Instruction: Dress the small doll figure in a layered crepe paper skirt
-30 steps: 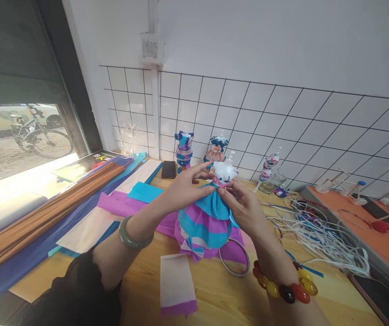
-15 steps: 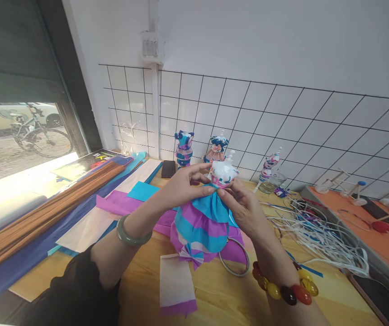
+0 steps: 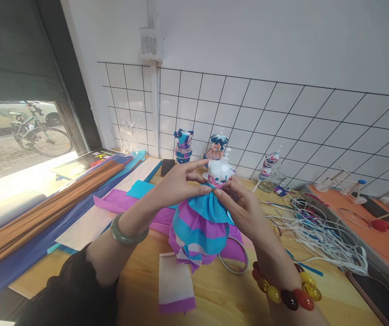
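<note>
Both hands hold a small dress form [image 3: 220,170] with a white, pink and blue patterned bodice. Its layered paper skirt [image 3: 199,226] has turquoise and purple bands and a small bow [image 3: 189,257] near the hem. My left hand [image 3: 177,183] pinches the gathered turquoise top at the waist, its index finger reaching along the bodice. From the other side, my right hand [image 3: 242,206] presses its thumb on the same gathers; its other fingers are partly hidden behind the form. A metal ring [image 3: 234,256] lies beside the skirt, below my right hand.
Two dressed forms, one blue and purple [image 3: 184,146] and one with a peach skirt [image 3: 216,149], stand at the back. Paper strips [image 3: 86,226] and a phone [image 3: 168,167] lie left. On the right are a glass jar [image 3: 272,182], tangled white cords [image 3: 330,235] and an orange tray [image 3: 384,244].
The dress form and both hands have shifted slightly left in view. The grip at the waist looks much the same.
</note>
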`<state>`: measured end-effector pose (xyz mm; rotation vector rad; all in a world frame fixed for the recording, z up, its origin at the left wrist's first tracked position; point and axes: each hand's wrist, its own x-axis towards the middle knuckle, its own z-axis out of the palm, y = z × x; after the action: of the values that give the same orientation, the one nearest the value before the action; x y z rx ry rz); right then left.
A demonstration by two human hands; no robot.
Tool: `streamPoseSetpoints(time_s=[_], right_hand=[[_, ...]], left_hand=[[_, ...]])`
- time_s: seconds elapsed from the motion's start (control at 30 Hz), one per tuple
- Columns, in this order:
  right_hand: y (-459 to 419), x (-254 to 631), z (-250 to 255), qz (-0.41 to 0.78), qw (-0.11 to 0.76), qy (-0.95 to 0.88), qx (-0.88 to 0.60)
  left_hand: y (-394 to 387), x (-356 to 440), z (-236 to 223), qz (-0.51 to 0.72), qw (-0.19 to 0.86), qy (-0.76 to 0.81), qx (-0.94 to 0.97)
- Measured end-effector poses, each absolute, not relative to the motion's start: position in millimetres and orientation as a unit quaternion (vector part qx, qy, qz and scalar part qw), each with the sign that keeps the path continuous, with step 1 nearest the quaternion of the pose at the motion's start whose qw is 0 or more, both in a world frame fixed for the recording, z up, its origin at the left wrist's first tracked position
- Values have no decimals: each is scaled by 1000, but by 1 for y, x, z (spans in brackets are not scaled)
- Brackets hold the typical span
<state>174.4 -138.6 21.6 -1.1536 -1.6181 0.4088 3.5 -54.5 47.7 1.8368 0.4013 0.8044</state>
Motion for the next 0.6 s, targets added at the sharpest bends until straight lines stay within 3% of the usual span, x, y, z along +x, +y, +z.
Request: streamPoseSetpoints(time_s=[0.6], right_hand=[[-140, 174, 22, 174, 512, -686, -486]], left_hand=[[-57, 3, 50, 331, 483, 212, 783]])
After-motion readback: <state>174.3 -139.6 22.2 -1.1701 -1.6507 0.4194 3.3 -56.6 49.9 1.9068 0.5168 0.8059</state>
